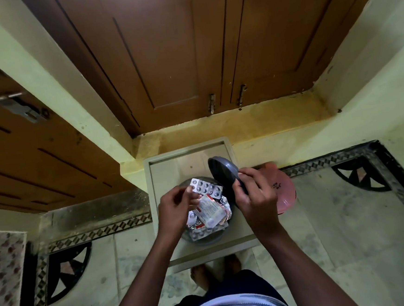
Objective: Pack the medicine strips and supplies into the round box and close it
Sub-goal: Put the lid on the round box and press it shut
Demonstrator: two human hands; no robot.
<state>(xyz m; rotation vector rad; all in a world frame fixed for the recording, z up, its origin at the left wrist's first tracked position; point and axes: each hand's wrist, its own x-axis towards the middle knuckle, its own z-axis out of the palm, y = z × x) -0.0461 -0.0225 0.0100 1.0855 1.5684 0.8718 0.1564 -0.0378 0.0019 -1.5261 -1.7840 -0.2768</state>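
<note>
Above the round box (206, 238), right hand (255, 194) grips lid (224, 172)

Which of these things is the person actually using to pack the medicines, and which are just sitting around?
In use: round box, medicine strips piled in it, grey lid gripped by the right hand, left hand over the strips.

Just there: pink container, small table, wooden doors.

One round box (204, 240) stands on one small table (247, 240), near its front edge. One grey lid (224, 172) is tilted above the right side. One pink bowl (283, 190) sits past the right edge. The medicine strips (207, 188) are heaped, too overlapped to count.
</note>
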